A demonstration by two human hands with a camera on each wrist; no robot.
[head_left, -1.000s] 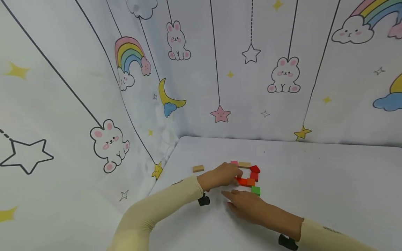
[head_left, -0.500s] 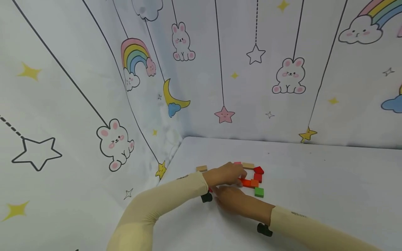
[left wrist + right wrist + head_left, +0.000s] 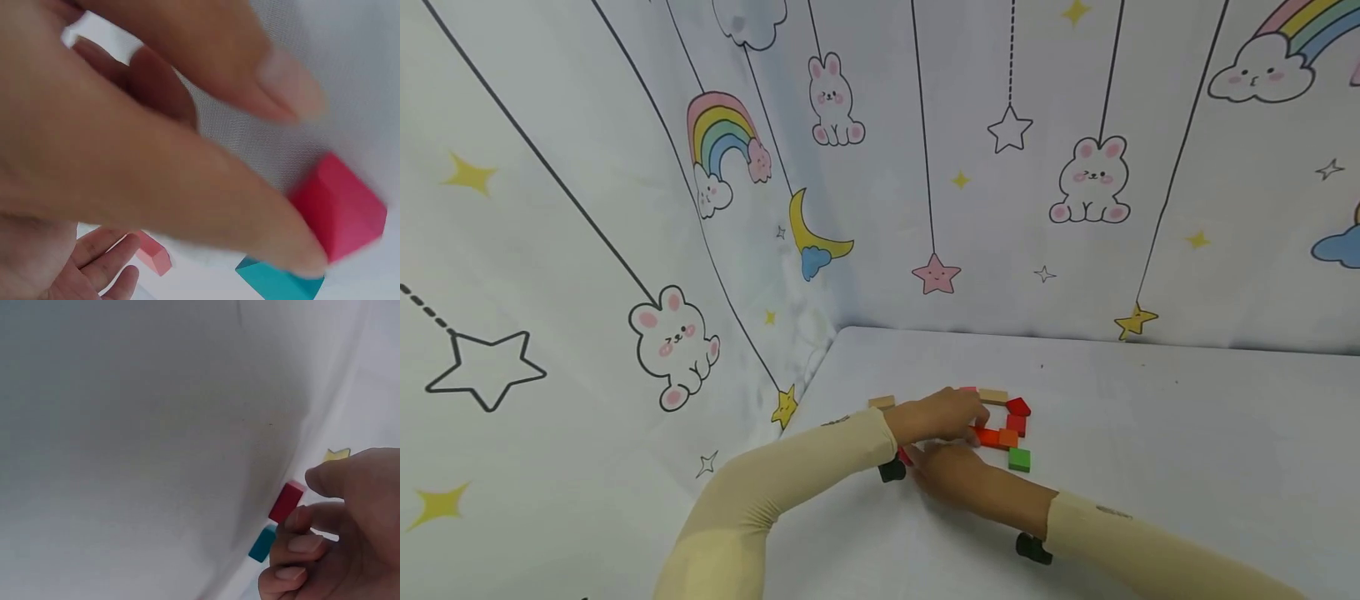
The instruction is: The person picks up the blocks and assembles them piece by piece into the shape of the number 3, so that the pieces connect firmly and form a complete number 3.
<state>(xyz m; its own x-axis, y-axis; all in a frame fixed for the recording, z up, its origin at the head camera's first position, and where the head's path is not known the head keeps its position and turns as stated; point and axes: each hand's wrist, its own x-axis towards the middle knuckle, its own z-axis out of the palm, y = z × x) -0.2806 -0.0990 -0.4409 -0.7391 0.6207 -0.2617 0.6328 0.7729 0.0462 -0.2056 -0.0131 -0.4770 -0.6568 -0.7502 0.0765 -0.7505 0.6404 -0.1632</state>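
Note:
My left hand (image 3: 951, 414) bends over a ring of small coloured blocks. In the left wrist view, one of its fingertips touches a magenta block (image 3: 344, 215); the other finger is apart from it. A teal block (image 3: 281, 280) lies beside that one. My right hand (image 3: 947, 471) is just below the left, fingers pointing left. It appears to pinch a red block (image 3: 286, 502) between thumb and index fingertip, with another teal block (image 3: 261, 545) nearby. The head view shows only a sliver of red at these fingertips. The left hand hides part of the ring.
Around the ring are a tan block (image 3: 992, 397), a red pointed block (image 3: 1018, 407), a red block (image 3: 1016, 426), an orange block (image 3: 1008, 438) and a green block (image 3: 1018, 459). Another tan block (image 3: 881, 402) lies left. Printed cloth walls (image 3: 1000, 275) stand behind the white table (image 3: 1187, 450).
My right hand has moved left, from below the ring to under the left wrist, and its fingertips have reached the red block. My left hand has stayed over the ring.

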